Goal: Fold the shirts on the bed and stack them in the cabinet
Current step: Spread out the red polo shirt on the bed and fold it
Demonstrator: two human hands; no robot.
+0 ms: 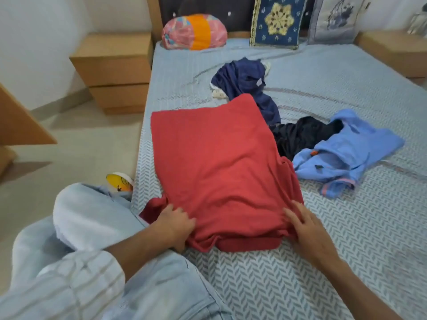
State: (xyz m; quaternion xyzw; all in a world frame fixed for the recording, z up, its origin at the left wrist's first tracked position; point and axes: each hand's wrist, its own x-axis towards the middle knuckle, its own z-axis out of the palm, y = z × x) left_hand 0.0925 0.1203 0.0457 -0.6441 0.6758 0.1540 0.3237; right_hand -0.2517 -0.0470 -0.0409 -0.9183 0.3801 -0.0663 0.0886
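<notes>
Gripping the red shirt (215, 162) at its near left corner with your left hand (174, 224), right hand (305, 229) flat on its right edge, smooth both sleeves inward on the bed (346, 239) before folding.

Four shirts: red (217, 162), navy (245, 82), black (300, 135), blue (346, 153); three pillows (275, 21).

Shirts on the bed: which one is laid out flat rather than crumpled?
The red shirt, spread flat under both hands; the navy shirt, black shirt and light blue shirt lie crumpled beyond it.
</notes>
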